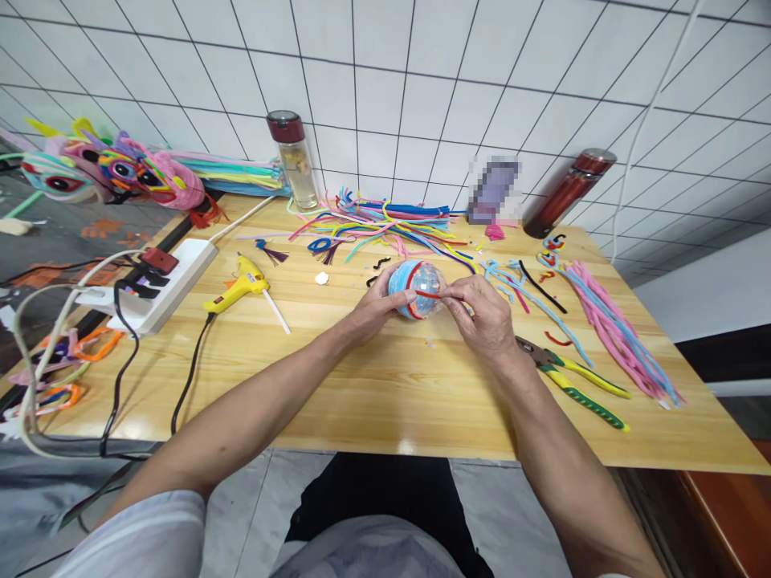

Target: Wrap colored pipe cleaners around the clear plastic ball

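Observation:
My left hand (378, 309) grips the left side of a clear plastic ball (429, 279), its thumb across the front. Light blue pipe cleaner (398, 282) covers the ball's left part, with a red band along its edge. From the ball a red pipe cleaner (429, 295) runs to the right, its end pinched in the fingertips of my right hand (482, 313). Yellow-and-green pliers (572, 381) lie beside my right forearm. Left of the ball rests a yellow hot glue gun (242, 287) with a white glue stick (277, 311) in its back.
A power strip (174, 281) with cables sits at the left edge. Loose pipe cleaners (385, 221) spread along the back, near a glass bottle (295, 164). A red flask (569, 193) stands back right; pink and blue pipe cleaners (614, 329) lie right. Colourful fuzzy figures (138, 172) are far left.

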Available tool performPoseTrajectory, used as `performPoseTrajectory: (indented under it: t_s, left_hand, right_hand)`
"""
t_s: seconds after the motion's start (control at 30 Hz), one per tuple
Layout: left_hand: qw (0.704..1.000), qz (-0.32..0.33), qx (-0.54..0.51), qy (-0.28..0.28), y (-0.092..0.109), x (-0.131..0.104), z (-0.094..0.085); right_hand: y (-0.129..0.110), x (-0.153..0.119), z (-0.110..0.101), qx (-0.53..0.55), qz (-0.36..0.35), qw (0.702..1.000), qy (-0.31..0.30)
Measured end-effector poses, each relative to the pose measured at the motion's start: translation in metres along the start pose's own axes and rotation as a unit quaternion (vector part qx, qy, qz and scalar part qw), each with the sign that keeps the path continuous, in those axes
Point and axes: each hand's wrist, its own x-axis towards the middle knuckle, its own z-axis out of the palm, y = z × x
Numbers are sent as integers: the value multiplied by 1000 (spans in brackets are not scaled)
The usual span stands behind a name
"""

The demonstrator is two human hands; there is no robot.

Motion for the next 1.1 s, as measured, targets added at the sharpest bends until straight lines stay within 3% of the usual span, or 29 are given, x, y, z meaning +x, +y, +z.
performPoseTrajectory:
  t_s: [0.3, 0.73, 1.1]
  left_hand:
    - [1000, 22, 10, 0, -6, 5, -5]
    - [1000, -2, 1, 5, -1, 1, -2]
    - [999, -13, -16, 46, 5, -2, 1]
  right_hand:
    - [-1, 1, -3, 7, 20, 1000, -5]
    - [-3, -1, 1, -25, 18, 999, -24]
    - [-5, -1, 8, -22, 19, 999, -31]
